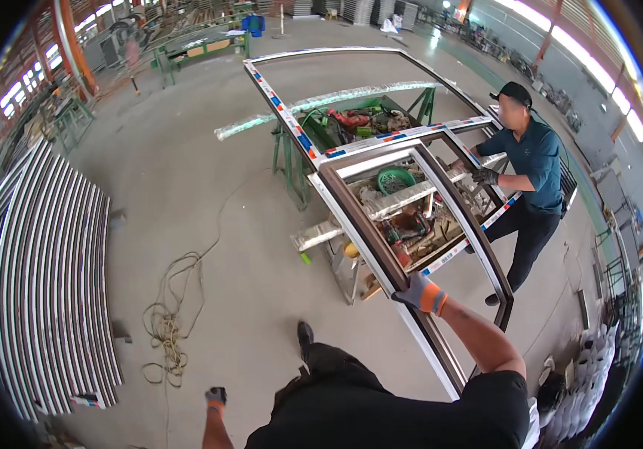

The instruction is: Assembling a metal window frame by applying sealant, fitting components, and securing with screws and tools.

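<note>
My right hand [416, 292], in a grey glove with an orange cuff, is closed round the near side of a brown and white window frame [370, 232]. This frame overlaps a larger frame [282, 112] with a white face and red and blue tape along it. My left hand [216, 394], gloved too, hangs low over the floor away from the frames, its fingers curled in and nothing seen in them. Across the frames a co-worker [531, 150] in a dark blue-green shirt has gloved hands on the far side of the frame.
Wrapped supports [321, 233] and a green trestle [285, 165] stand under the frames. A tool tray [321, 135] and a green bowl [395, 179] show through them. Coiled hose [166, 337] lies on the floor; stacked metal profiles [44, 277] stand at left, white bags [594, 374] at right.
</note>
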Motion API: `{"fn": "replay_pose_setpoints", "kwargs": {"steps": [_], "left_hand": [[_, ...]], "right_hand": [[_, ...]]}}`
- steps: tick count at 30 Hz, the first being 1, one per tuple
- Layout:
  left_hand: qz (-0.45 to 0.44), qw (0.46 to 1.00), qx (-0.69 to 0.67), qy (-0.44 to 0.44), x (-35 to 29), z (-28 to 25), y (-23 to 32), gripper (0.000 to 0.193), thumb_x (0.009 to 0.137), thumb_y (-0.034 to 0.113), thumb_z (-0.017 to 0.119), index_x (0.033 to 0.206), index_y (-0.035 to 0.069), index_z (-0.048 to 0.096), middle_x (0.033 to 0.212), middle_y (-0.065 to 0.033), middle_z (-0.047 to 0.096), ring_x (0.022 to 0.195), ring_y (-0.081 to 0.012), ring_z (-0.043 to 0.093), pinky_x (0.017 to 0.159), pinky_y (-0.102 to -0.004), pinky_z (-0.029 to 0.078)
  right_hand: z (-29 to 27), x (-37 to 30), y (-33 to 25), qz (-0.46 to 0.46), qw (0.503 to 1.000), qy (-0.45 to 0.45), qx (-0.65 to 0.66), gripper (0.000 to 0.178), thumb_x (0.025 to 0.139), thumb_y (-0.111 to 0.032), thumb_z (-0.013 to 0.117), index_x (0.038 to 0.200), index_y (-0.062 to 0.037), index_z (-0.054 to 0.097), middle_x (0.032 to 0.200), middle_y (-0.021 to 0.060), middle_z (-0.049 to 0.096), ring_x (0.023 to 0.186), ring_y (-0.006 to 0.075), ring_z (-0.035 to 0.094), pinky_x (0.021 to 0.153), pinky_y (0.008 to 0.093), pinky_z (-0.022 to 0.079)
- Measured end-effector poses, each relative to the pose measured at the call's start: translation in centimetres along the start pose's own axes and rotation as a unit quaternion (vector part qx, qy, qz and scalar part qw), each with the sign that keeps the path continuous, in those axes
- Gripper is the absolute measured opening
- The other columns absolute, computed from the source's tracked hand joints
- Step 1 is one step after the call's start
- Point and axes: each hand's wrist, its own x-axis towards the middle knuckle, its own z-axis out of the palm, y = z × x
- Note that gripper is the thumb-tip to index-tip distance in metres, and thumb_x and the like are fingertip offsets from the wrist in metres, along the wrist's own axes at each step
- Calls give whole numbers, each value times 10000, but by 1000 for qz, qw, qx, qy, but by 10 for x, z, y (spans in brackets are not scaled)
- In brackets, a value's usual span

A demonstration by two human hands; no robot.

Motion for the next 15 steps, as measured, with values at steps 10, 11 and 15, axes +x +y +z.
{"fn": "replay_pose_setpoints", "kwargs": {"steps": [10,11,15], "left_hand": [[-215,954,-193,-81,62,-22,65,260,876,315,572,677,169,492,562,-58,460,473,-249,466,435,-418,353],[-220,954,-186,-78,82,-32,83,260,878,323,571,684,167,498,566,-57,465,475,-248,465,440,-419,356],[-249,954,-157,-63,145,-71,148,266,885,355,569,714,158,520,580,-55,484,485,-243,462,457,-424,369]], "right_hand": [[-31,237,-27,-4,998,60,-16,585,633,-478,802,723,79,646,655,225,625,599,332,634,576,433,490],[-29,254,-26,3,998,62,-13,585,633,-478,802,723,79,646,655,225,625,599,332,634,576,433,490],[-19,290,-20,75,997,14,-24,520,639,-428,798,705,69,659,623,213,617,588,310,630,587,420,491]]}}
